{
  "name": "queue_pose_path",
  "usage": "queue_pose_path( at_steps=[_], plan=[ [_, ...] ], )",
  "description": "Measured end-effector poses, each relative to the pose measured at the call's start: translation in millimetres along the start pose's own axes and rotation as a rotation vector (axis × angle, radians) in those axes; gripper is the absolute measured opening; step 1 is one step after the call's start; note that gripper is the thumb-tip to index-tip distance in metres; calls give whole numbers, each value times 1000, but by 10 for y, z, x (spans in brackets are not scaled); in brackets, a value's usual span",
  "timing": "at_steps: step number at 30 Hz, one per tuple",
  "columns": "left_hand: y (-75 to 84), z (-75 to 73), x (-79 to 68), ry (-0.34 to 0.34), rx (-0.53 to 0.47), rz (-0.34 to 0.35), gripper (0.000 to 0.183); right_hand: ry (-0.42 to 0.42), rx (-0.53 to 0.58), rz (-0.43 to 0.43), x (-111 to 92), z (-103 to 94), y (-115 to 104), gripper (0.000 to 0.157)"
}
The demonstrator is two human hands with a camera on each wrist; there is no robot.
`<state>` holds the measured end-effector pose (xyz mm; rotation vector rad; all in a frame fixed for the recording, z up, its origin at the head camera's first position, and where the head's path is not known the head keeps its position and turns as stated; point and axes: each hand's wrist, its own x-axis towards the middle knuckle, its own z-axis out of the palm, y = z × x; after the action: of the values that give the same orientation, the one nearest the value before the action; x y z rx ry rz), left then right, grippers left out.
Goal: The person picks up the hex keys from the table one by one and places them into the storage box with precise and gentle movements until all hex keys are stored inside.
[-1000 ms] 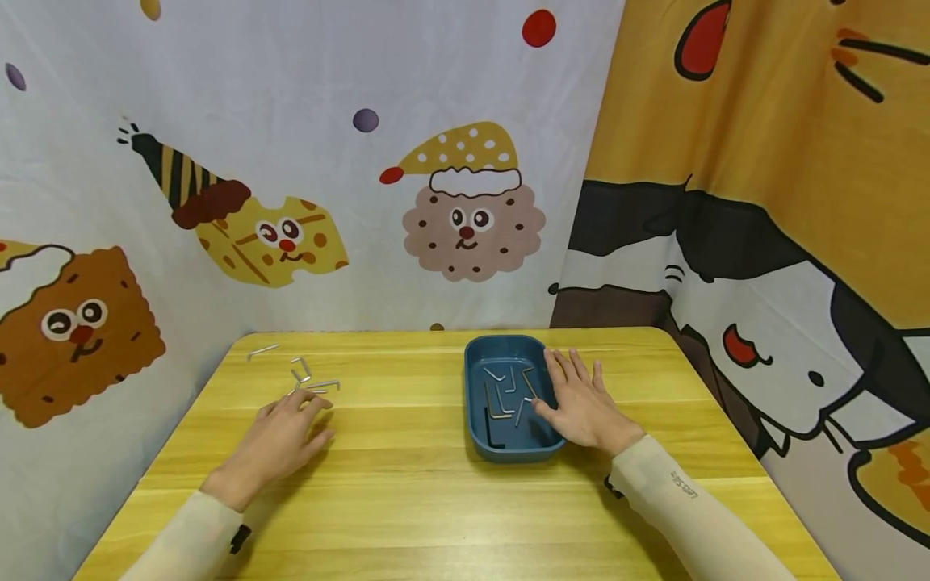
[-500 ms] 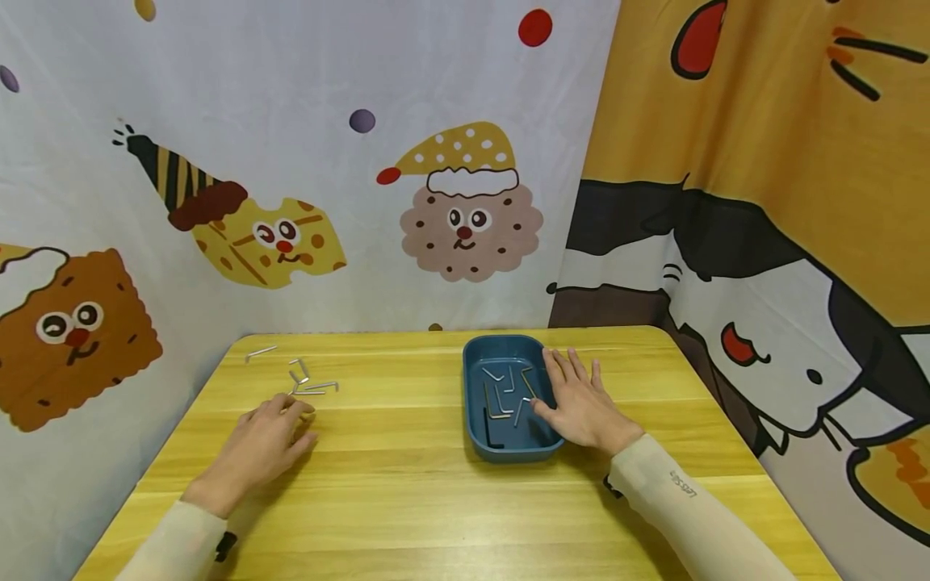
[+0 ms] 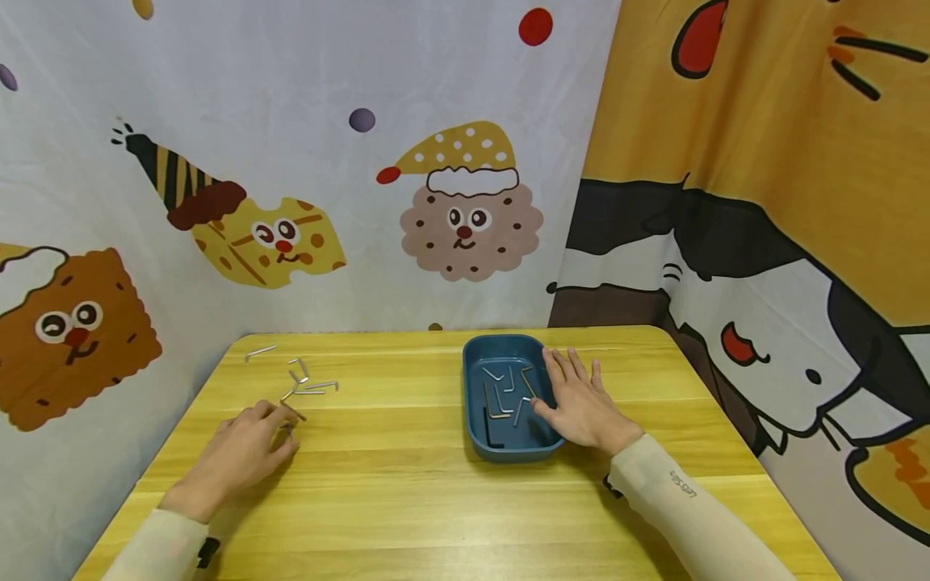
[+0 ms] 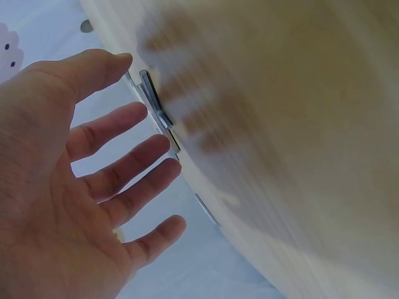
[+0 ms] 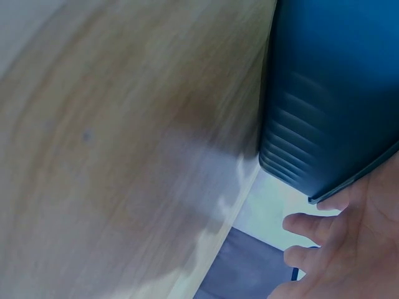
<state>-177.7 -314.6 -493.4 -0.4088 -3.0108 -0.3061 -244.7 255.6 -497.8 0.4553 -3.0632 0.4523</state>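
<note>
My left hand [image 3: 236,456] hovers low over the left of the table, fingers apart and loosely bent. Just at its fingertips lies an L-shaped hex key [image 3: 293,411]; part of another thing by the thumb is hard to make out. In the left wrist view a metal hex key [image 4: 153,96] lies beyond the thumb and fingers, with a gap between. Against the right rim of a blue tray [image 3: 514,457] rests my right hand [image 3: 584,403], fingers spread and thumb over the edge. Inside are several hex keys, among them a black one [image 3: 490,432].
More silver hex keys [image 3: 311,392] lie loosely grouped beyond the left hand, some touching. A single one [image 3: 261,352] is near the far left corner of the wooden table [image 3: 407,500]. A printed curtain [image 3: 291,121] hangs behind the table.
My left hand has drawn back to the left and toward me, uncovering hex keys near its fingertips. The right hand and the tray stay where they were.
</note>
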Motion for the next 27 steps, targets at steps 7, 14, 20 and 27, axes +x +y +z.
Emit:
queue_pose_path(
  at_steps=[7, 14, 20, 27],
  plan=[
    [-17, 18, 7, -5, 5, 16, 30, -1, -4, 1, -2, -15, -6, 97],
    [-14, 37, 25, -11, 4, 22, 28, 0, -1, 3, -1, -3, -11, 97],
    [-14, 29, 37, -3, 8, 32, 27, 5, 2, 2, 1, 2, -6, 97],
    [-14, 34, 53, -13, -2, 45, 27, 3, -6, 0, 4, 8, -3, 97]
  ],
)
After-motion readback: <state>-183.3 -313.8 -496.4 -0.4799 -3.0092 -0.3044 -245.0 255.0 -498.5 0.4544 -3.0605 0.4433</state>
